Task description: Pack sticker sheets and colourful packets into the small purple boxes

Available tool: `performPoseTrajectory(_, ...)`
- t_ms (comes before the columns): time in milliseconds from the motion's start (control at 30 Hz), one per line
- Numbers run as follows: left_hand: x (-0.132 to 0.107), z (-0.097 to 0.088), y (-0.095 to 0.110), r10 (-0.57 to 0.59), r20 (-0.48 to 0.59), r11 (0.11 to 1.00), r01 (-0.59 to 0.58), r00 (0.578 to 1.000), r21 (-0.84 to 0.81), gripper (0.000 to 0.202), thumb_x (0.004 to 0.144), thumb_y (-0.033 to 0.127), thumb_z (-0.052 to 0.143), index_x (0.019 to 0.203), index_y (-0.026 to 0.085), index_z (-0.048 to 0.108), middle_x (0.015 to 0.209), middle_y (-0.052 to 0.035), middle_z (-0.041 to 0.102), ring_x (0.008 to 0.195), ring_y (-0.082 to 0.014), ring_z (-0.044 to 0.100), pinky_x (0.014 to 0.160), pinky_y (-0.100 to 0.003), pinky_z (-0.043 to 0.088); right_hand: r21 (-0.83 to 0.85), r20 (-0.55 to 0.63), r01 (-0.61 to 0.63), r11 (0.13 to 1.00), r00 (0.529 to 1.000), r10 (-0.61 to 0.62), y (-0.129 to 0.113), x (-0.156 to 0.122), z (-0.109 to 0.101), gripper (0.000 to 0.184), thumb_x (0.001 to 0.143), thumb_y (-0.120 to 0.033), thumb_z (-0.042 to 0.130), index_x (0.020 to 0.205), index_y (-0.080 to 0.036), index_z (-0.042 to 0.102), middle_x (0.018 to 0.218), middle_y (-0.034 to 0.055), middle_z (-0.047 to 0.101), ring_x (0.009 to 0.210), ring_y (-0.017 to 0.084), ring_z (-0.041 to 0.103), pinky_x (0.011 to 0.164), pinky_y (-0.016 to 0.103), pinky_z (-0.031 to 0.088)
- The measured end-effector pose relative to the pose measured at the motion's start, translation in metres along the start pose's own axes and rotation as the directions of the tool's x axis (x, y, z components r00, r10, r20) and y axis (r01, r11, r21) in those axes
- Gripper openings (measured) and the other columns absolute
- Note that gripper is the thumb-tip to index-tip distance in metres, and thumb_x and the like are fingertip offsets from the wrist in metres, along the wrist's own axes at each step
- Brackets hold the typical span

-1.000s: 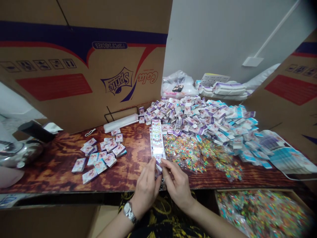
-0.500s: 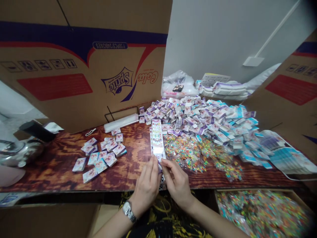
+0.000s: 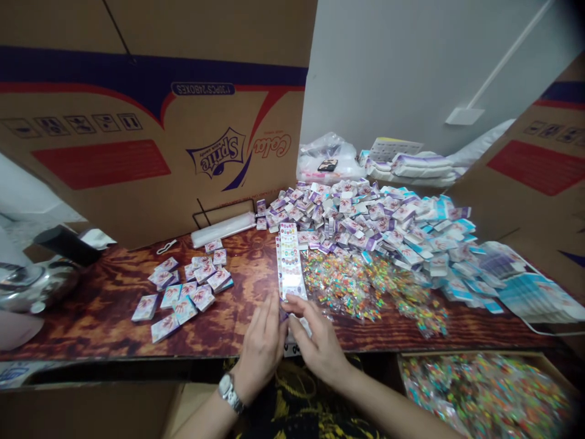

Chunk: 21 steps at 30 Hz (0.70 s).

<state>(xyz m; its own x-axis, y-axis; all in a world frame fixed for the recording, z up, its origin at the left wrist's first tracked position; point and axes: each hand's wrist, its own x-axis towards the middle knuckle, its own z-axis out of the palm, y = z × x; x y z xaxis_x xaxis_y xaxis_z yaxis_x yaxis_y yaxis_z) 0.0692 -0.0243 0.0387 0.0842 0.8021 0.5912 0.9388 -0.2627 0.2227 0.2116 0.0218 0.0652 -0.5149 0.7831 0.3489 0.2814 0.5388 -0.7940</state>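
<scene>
A long white strip of small coloured stickers (image 3: 289,259) lies across the wooden table (image 3: 100,305), its near end between my hands. My left hand (image 3: 261,344), with a watch on the wrist, has its fingers straight and together against the strip's near end. My right hand (image 3: 317,341) pinches that same end from the right. To the right of the strip lies a heap of small clear packets with coloured bits (image 3: 365,283). To the left is a loose group of small purple and white boxes (image 3: 185,289).
A big pile of the same small boxes (image 3: 370,219) covers the back right of the table. A large cardboard carton (image 3: 150,128) stands behind, another carton (image 3: 530,177) at right. A tray of coloured packets (image 3: 479,390) sits below right. A metal kettle (image 3: 31,283) is at far left.
Both hands have slid a little down and left along the strip's near end; the view has shifted slightly. The strip and piles have stayed put.
</scene>
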Motion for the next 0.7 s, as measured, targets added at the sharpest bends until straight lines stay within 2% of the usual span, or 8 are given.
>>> performPoseTrajectory(67, 0.0, -0.001, -0.02, -0.008, 0.031, 0.999, 0.007, 1.0, 0.036, 0.062, 0.09, 0.02, 0.045, 0.144, 0.011, 0.016, 0.12, -0.0191, 0.058, 0.109, -0.0264, 0.055, 0.09, -0.038, 0.048, -0.013, 0.099, -0.001, 1.0, 0.995, 0.002, 0.015, 0.017, -0.011, 0.036, 0.093, -0.026, 0.041, 0.129, -0.023, 0.044, 0.111, 0.0063, 0.063, 0.104, 0.017, 0.057, 0.09, 0.034, 0.047)
performPoseTrajectory(167, 0.008, -0.006, -0.061, -0.13, 0.055, 0.973, 0.117, 0.99, 0.2, 0.053, 0.089, 0.026, 0.047, 0.138, 0.011, 0.032, 0.118, -0.0193, 0.058, 0.104, -0.0298, 0.057, 0.084, -0.041, 0.051, -0.246, 0.148, 0.086, 0.965, 0.988, -0.05, 0.051, 0.053, -0.027, 0.04, 0.093, -0.033, 0.042, 0.131, -0.021, 0.044, 0.121, 0.0084, 0.059, 0.113, 0.021, 0.051, 0.095, 0.04, 0.042)
performPoseTrajectory(233, 0.017, -0.009, -0.083, -0.214, 0.051, 0.934, 0.189, 0.975, 0.303, 0.052, 0.088, 0.03, 0.048, 0.134, 0.007, 0.038, 0.129, -0.0238, 0.05, 0.115, -0.0381, 0.048, 0.086, -0.049, 0.047, -0.445, 0.25, 0.166, 0.88, 0.967, -0.056, 0.08, 0.075, -0.032, 0.045, 0.093, -0.036, 0.041, 0.135, -0.019, 0.041, 0.134, 0.0093, 0.049, 0.123, 0.022, 0.042, 0.104, 0.042, 0.033)
performPoseTrajectory(300, 0.024, -0.01, -0.089, -0.24, 0.041, 0.918, 0.213, 0.97, 0.335, 0.057, 0.086, 0.035, 0.049, 0.134, 0.005, 0.038, 0.14, -0.0264, 0.034, 0.128, -0.0433, 0.032, 0.093, -0.057, 0.04, -0.563, 0.32, 0.204, 0.801, 0.947, -0.016, 0.104, 0.092, -0.031, 0.051, 0.091, -0.04, 0.044, 0.136, -0.018, 0.04, 0.14, 0.0097, 0.041, 0.129, 0.026, 0.035, 0.106, 0.044, 0.029)
performPoseTrajectory(400, 0.025, -0.001, -0.066, -0.14, 0.137, 0.967, 0.106, 0.981, 0.231, 0.054, 0.089, 0.035, 0.044, 0.136, 0.009, 0.035, 0.144, -0.021, 0.031, 0.134, -0.0351, 0.026, 0.1, -0.053, 0.036, -0.601, 0.351, 0.219, 0.769, 0.936, 0.007, 0.125, 0.103, -0.026, 0.055, 0.087, -0.044, 0.049, 0.136, -0.019, 0.042, 0.141, 0.0084, 0.04, 0.131, 0.032, 0.03, 0.104, 0.046, 0.031)
performPoseTrajectory(467, 0.019, 0.01, -0.041, -0.014, 0.293, 0.994, -0.019, 0.956, 0.111, 0.05, 0.091, 0.036, 0.04, 0.137, 0.015, 0.036, 0.141, -0.0145, 0.039, 0.132, -0.0298, 0.031, 0.101, -0.048, 0.037, -0.612, 0.363, 0.233, 0.756, 0.932, 0.007, 0.127, 0.103, -0.022, 0.052, 0.087, -0.044, 0.049, 0.134, -0.022, 0.045, 0.139, 0.0059, 0.043, 0.131, 0.034, 0.031, 0.102, 0.05, 0.032)
performPoseTrajectory(533, 0.011, 0.021, -0.019, 0.061, 0.392, 0.996, -0.082, 0.918, 0.037, 0.048, 0.091, 0.039, 0.039, 0.134, 0.017, 0.04, 0.139, -0.0123, 0.043, 0.13, -0.0307, 0.034, 0.101, -0.05, 0.036, -0.624, 0.363, 0.242, 0.743, 0.932, 0.002, 0.125, 0.101, -0.019, 0.046, 0.088, -0.043, 0.049, 0.131, -0.025, 0.049, 0.137, 0.0043, 0.046, 0.129, 0.035, 0.032, 0.101, 0.053, 0.03)
performPoseTrajectory(700, 0.001, 0.032, -0.004, 0.056, 0.424, 0.997, -0.073, 0.904, 0.023, 0.047, 0.091, 0.039, 0.04, 0.13, 0.014, 0.046, 0.137, -0.0152, 0.045, 0.131, -0.0325, 0.032, 0.102, -0.05, 0.033, -0.647, 0.337, 0.24, 0.724, 0.941, -0.011, 0.119, 0.096, -0.014, 0.032, 0.093, -0.035, 0.042, 0.12, -0.029, 0.058, 0.126, 0.0031, 0.058, 0.123, 0.027, 0.041, 0.104, 0.049, 0.026)
